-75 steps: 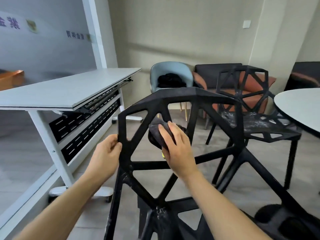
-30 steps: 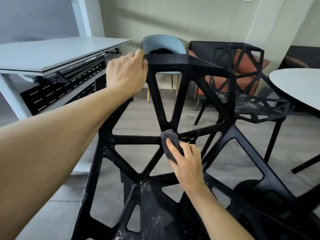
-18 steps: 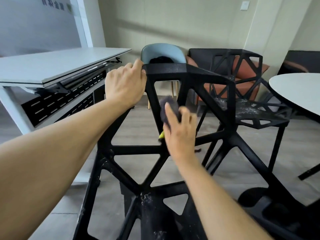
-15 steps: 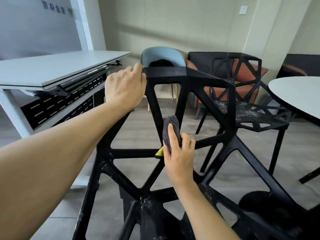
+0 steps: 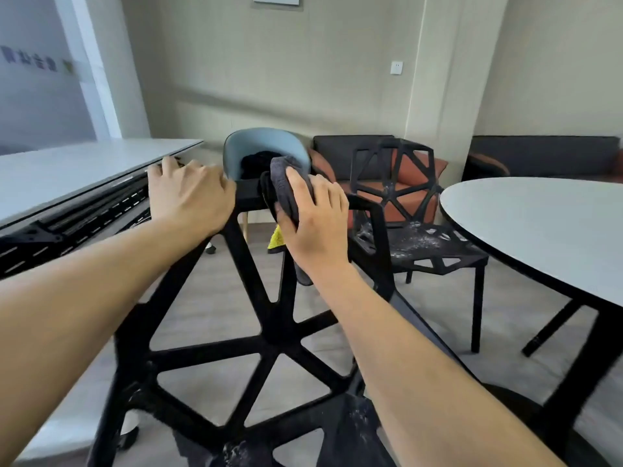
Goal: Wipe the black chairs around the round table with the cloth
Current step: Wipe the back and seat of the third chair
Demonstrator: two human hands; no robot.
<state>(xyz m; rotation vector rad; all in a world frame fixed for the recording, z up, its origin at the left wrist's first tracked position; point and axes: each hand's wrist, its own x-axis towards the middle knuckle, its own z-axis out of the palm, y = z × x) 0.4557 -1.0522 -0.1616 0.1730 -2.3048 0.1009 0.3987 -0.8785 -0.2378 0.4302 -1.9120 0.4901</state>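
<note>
A black lattice chair (image 5: 266, 335) stands right in front of me, its open-frame backrest facing me. My left hand (image 5: 190, 193) grips the top rail at its left corner. My right hand (image 5: 312, 219) presses a dark grey cloth (image 5: 285, 188) with a yellow underside against the top rail, just right of the left hand. A second black lattice chair (image 5: 409, 210) stands further back beside the round white table (image 5: 539, 224); its seat is speckled with white dust.
A long white folding table (image 5: 77, 166) runs along the left. Behind stand a light blue shell chair (image 5: 266, 143), a dark sofa with orange cushions (image 5: 340, 156) and the wall. Grey floor shows between the chairs.
My right hand has carried the cloth up from the backrest's middle struts to the top rail. The left hand has kept its grip on the top corner. My view has tilted upward.
</note>
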